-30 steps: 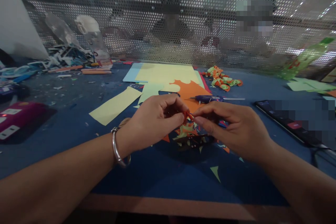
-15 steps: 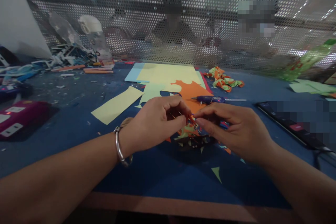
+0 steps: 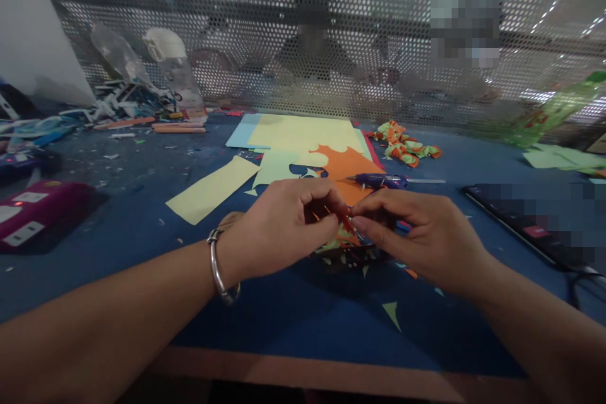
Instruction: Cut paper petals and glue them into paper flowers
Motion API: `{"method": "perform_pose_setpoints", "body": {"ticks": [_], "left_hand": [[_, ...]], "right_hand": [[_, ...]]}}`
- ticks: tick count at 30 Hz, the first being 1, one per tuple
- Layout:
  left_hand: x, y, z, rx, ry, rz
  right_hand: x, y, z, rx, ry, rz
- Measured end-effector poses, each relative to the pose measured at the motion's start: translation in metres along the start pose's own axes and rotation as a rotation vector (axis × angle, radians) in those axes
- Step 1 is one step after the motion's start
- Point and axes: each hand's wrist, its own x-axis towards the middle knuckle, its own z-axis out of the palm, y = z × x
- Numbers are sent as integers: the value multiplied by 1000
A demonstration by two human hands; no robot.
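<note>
My left hand (image 3: 288,224), with a silver bangle at the wrist, is closed in a pinch on a small folded piece of orange paper (image 3: 347,223). The thumb and forefinger of my right hand (image 3: 421,237) meet at the right edge of the same piece; the fingertips partly hide it. Beneath both hands stands a dark shallow dish (image 3: 353,259) holding orange and pale green paper scraps (image 3: 341,240). Just beyond my fingers lies an orange sheet (image 3: 348,164) with curved cut-outs, and across it a blue-purple tool (image 3: 381,180) with a pointed tip and a clear rod.
Pale yellow sheets (image 3: 303,131) and a yellow strip (image 3: 213,189) lie ahead. Crumpled orange-green paper pieces (image 3: 402,142) sit behind right. A phone (image 3: 516,224) is at right, a magenta box (image 3: 42,211) at left. Bottles (image 3: 175,69) stand before a perforated metal screen (image 3: 227,0).
Both hands stay over the dish. My left fingers have shifted slightly right, and the orange piece has turned a little between the fingertips.
</note>
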Motion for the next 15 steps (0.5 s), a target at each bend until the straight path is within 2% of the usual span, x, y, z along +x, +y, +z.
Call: {"method": "perform_pose_setpoints", "body": {"ticks": [7,15], "left_hand": [[0,0,0,16,-7,7],[0,-5,0,-88,-51,-47]], "right_hand": [[0,-2,-1,28,-20,11],[3,-3,-1,41,-22,36]]}}
